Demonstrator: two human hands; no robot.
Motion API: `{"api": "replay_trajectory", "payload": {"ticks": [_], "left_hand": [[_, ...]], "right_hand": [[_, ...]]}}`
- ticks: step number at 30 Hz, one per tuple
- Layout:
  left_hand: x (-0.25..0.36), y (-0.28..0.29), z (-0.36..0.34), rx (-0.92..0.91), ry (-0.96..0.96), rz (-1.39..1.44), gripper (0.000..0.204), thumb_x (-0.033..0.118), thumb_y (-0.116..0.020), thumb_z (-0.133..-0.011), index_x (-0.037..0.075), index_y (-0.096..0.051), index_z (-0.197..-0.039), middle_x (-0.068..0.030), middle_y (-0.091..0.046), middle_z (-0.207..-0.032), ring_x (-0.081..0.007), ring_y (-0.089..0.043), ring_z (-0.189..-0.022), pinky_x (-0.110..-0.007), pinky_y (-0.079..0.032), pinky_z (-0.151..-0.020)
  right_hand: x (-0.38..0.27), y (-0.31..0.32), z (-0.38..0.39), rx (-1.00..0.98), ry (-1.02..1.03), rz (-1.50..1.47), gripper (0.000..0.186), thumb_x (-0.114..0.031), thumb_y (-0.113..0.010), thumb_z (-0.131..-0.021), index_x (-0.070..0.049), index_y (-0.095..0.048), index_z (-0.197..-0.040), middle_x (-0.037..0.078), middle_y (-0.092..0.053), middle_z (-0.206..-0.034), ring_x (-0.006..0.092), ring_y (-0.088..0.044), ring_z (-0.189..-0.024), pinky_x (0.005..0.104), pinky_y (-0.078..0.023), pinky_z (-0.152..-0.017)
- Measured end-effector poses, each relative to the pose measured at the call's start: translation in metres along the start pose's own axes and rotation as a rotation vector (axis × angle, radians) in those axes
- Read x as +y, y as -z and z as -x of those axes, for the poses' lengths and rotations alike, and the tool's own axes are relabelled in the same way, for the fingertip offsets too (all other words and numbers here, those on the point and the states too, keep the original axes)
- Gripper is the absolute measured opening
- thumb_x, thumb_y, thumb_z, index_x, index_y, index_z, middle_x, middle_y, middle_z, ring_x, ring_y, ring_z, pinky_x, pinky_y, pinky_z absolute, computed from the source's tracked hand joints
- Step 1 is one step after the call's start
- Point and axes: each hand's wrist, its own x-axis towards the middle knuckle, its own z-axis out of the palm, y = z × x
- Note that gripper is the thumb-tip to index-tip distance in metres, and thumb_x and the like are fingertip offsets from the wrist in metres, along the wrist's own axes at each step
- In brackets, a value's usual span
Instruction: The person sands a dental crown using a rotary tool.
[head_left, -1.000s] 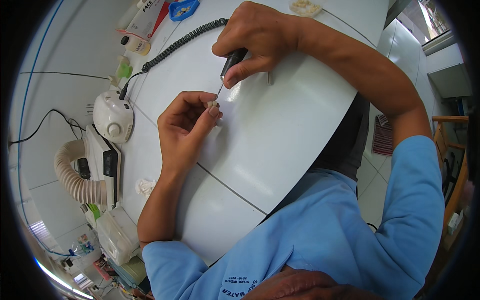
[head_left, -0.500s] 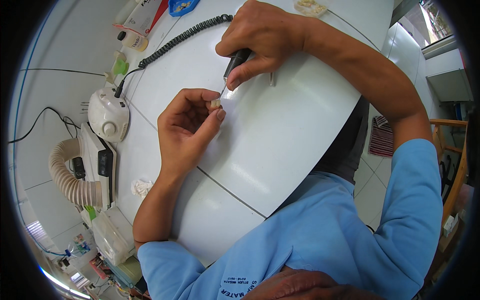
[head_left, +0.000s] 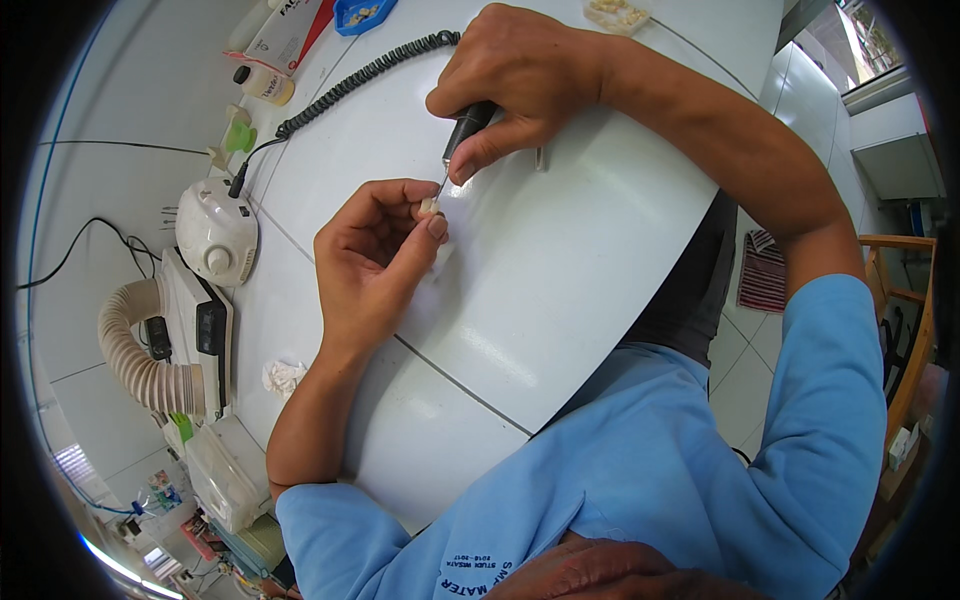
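Between the thumb and fingertips of my left hand is a small cream-coloured artificial tooth. My right hand wraps round a black rotary handpiece, whose thin metal bit points down at the tooth. The tip meets the tooth or comes very near it; contact is too small to tell. A coiled dark cord runs from behind my right hand toward the white control unit with a round knob. Both hands are above the white tabletop.
Left of my arm stand a dust extractor with a ribbed beige hose and a crumpled tissue. A dark-capped bottle, a blue tray and a clear dish of small cream pieces lie at the far side.
Both hands have shifted very slightly left with the handpiece and the tooth. The tooth appears tilted a little differently between my left fingertips.
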Motion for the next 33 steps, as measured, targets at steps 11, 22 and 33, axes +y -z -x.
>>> {"api": "replay_trajectory", "payload": {"ticks": [11,22,33], "left_hand": [[0.0,0.0,-0.001,-0.001,0.012,-0.01,0.028,0.004,-0.079,-0.105,-0.002,-0.075,-0.132,-0.0085,-0.082,-0.113,-0.0154,-0.08,-0.097,-0.025,-0.058,-0.075],[-0.001,-0.001,-0.002,0.01,0.016,-0.04,0.027,0.003,-0.08,-0.105,-0.002,-0.075,-0.131,-0.0094,-0.084,-0.116,-0.0167,-0.083,-0.102,-0.024,-0.058,-0.074],[-0.004,-0.001,-0.001,0.031,-0.03,0.012,0.028,0.004,-0.081,-0.105,0.002,-0.069,-0.13,-0.0066,-0.081,-0.114,-0.0158,-0.081,-0.103,-0.025,-0.059,-0.08]], "right_hand": [[-0.003,0.005,-0.002,-0.061,-0.024,0.013,0.074,-0.075,-0.069,-0.103,-0.009,-0.068,-0.071,0.015,-0.068,-0.062,0.0387,-0.073,-0.06,0.0474,-0.056,-0.056],[-0.007,0.007,-0.002,-0.104,-0.048,0.087,0.075,-0.076,-0.068,-0.104,-0.008,-0.069,-0.073,0.016,-0.07,-0.064,0.0401,-0.074,-0.062,0.0491,-0.057,-0.057],[-0.01,0.009,-0.002,-0.14,-0.103,0.085,0.074,-0.078,-0.07,-0.102,-0.01,-0.067,-0.073,0.014,-0.069,-0.063,0.0401,-0.074,-0.062,0.0494,-0.056,-0.055]]}}
